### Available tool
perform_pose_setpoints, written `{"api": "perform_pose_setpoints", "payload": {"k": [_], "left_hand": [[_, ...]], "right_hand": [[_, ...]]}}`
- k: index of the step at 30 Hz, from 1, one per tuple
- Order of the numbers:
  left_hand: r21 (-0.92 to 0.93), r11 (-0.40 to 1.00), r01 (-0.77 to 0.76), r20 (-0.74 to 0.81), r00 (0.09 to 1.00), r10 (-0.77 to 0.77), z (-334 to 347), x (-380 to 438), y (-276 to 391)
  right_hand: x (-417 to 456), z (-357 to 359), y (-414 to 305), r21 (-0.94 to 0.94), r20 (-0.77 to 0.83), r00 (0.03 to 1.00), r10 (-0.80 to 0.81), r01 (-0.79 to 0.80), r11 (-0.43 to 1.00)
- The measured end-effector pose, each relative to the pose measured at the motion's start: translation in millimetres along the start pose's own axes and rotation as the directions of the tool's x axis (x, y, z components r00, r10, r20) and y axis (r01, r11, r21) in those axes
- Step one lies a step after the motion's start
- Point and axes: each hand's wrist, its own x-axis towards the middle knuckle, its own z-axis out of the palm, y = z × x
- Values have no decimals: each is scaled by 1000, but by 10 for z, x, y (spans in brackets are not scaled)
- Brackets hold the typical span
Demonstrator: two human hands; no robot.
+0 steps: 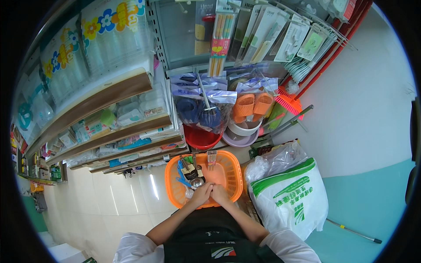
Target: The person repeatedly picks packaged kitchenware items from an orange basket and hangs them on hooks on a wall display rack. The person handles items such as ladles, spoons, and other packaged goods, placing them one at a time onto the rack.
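Over the near side of an orange plastic basket (pixel 237 164), my left hand (pixel 202 194) and my right hand (pixel 219 194) meet at the fingertips. Whether anything small is pinched between them cannot be made out. Kitchen utensils lie in the basket's left half. Among them are a shiny round metal piece (pixel 197 182), like a ladle bowl, a blue-handled item (pixel 180 165) and dark-handled tools on a card (pixel 189 172). A small clear package (pixel 212 157) rests at the far rim. Bare orange bottom shows to the right of the utensils.
Shelves (pixel 131 128) of packaged goods rise on the left. Bagged blue slippers (pixel 187 110) and orange slippers (pixel 253 105) hang ahead, above a red basin (pixel 202 139) and stacked pale basins (pixel 241 138). A full white-green plastic bag (pixel 289 197) stands close on the right, by the wall.
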Motion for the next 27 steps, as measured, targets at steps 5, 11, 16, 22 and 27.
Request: {"api": "perform_pose_setpoints", "payload": {"k": [5, 11, 16, 22, 27], "left_hand": [[52, 998, -25, -171, 985, 34, 41, 349, 28], [32, 999, -13, -191, 981, 19, -3, 620, 88], [7, 996, 92, -167, 982, -89, -39, 590, -48], [-29, 993, 111, -228, 967, -115, -40, 523, -250], [154, 986, -61, -384, 916, 117, -162, 655, -53]], "right_hand": [[698, 5, 253, 67, -285, 957, -50, 72, 995], [1277, -283, 175, -124, -368, 927, -75, 31, 992], [1399, -392, 136, -218, -235, 972, -24, -28, 976], [1198, -530, 177, -18, -205, 978, -46, 43, 999], [750, -1325, -367, 247, -240, 962, -130, 190, 950]]}}
